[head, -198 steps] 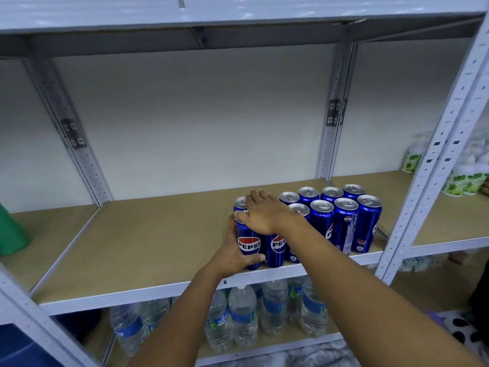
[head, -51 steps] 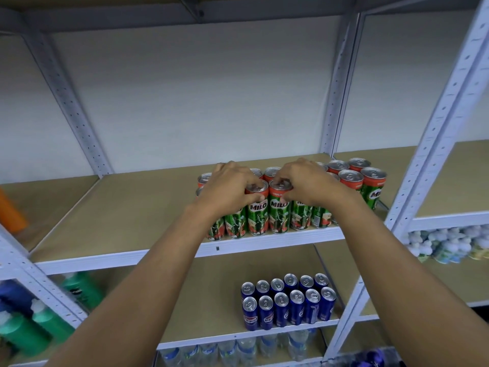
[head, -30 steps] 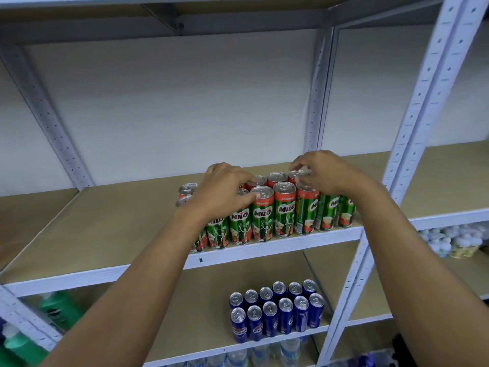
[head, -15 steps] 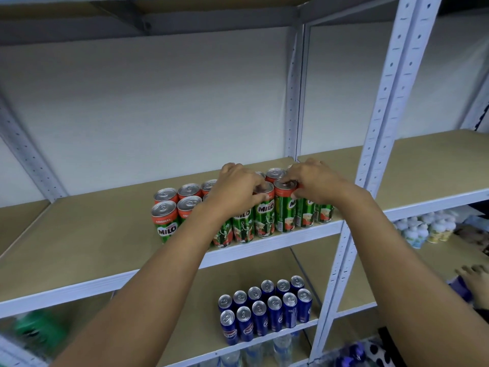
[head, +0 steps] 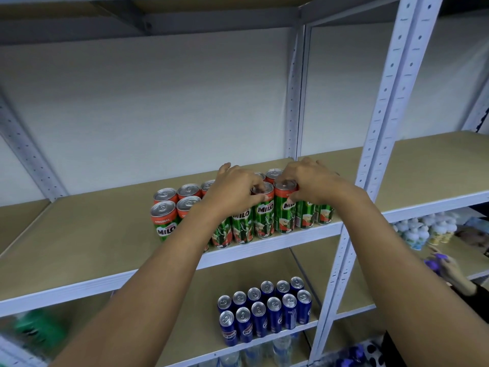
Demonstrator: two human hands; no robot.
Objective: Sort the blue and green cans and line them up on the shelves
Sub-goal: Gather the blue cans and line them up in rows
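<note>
Tan shelf boards, white wall behind.

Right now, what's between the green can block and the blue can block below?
Head view: the white front rail of the upper shelf, then bare board of the lower shelf behind the blue cans. Nothing else sits below the green cans.

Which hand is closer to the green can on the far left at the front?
Left. The left hand grips cans a few places to the right of the far-left front can. The right hand holds cans farther right, near the row's other end.
</note>
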